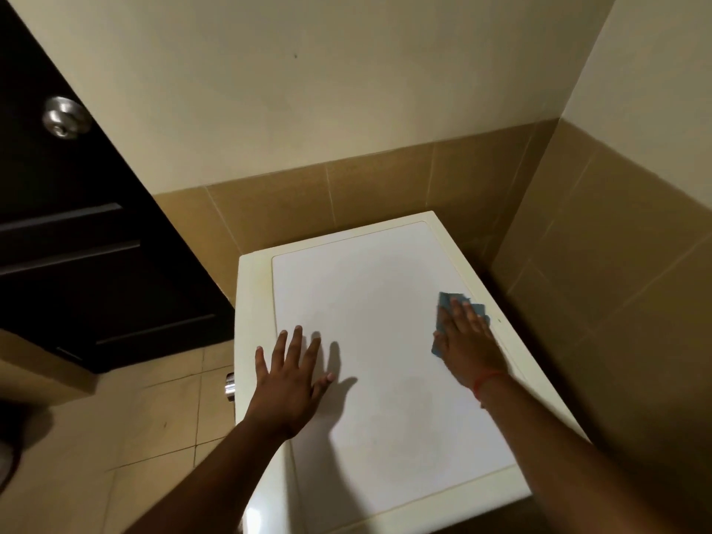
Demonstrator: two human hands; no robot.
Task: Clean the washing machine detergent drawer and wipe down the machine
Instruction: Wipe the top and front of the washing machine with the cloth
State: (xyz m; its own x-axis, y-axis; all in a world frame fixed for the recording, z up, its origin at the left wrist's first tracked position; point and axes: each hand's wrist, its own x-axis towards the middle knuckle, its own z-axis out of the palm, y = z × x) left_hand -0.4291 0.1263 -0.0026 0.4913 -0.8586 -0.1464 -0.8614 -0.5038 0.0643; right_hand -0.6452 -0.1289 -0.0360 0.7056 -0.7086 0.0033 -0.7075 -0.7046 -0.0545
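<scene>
The washing machine (385,360) is seen from above, its white top panel filling the lower middle of the view, with a cream rim around the panel. It is set into a corner: tan wall tiles (385,175) are seen behind it at 12 o'clock and along its side at 3 o'clock.

The left hand (287,383) is laid flat on the top panel near its 9 o'clock edge, fingers spread and extended toward 12 o'clock; nothing is held in it, and its shadow is cast on the panel just to the right. The right hand (464,341) is pressed palm down on a blue cloth (447,302), which is spread on the panel close to the 3 o'clock edge. The fingers are laid straight over the cloth rather than curled around it, and parts of the cloth are visible beyond the fingertips and beside the thumb. A red band (487,381) is worn on the right wrist.

A dark door (77,233) with a round metal knob (65,117) is seen at 9 to 10 o'clock. A small metal fitting (230,386) is seen against the machine's left side, above the tiled floor (154,418). The detergent drawer cannot be made out.
</scene>
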